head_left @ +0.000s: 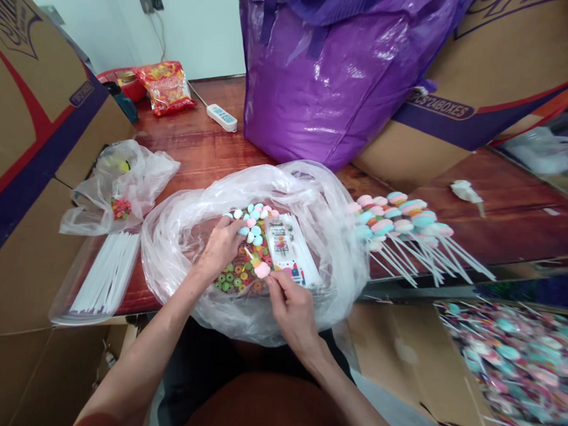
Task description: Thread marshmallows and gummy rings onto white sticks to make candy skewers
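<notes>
My right hand (295, 306) pinches the end of a candy skewer, with a pink marshmallow (261, 270) nearest my fingers and orange and green pieces beyond it. A pale stick tip pokes out at its far end. My left hand (220, 246) reaches into a pile of pink, blue and white marshmallows (251, 223), fingers drawn together; what they hold is hidden. Below the pile lie many gummy rings (237, 274), green, orange and red. Beside them, a printed packet (282, 244) rests near white sticks (304, 248). A crumpled clear plastic bag (180, 227) surrounds all this.
Finished candy skewers (401, 221) lie stacked at the table's right edge, above a carton (526, 362) full of colourful candies. At left are bagged white sticks (105, 274) and a small plastic bag (125, 175). A purple bag (337, 83), snack packet (166, 88) and remote (222, 118) stand behind.
</notes>
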A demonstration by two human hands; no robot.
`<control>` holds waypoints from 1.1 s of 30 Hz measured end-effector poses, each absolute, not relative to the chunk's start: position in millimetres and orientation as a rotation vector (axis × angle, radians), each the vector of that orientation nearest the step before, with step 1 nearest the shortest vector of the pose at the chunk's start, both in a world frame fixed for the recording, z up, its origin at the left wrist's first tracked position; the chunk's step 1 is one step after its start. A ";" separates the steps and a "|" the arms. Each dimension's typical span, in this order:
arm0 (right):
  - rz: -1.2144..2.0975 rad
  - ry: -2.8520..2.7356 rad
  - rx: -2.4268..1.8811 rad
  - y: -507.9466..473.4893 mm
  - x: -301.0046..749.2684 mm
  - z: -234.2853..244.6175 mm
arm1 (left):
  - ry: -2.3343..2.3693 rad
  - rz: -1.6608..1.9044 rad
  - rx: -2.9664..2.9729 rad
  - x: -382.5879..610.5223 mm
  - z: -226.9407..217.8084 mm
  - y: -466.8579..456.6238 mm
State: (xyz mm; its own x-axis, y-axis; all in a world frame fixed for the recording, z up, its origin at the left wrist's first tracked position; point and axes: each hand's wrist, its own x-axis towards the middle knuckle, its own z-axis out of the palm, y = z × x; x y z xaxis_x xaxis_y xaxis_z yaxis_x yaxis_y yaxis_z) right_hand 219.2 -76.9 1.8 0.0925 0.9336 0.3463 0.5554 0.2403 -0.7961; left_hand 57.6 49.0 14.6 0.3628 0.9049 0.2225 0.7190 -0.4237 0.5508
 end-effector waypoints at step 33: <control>0.672 -1.681 -1.392 -78.4 217.0 3.5 | 1.274 1.148 1.061 39.3 -0.4 -7.9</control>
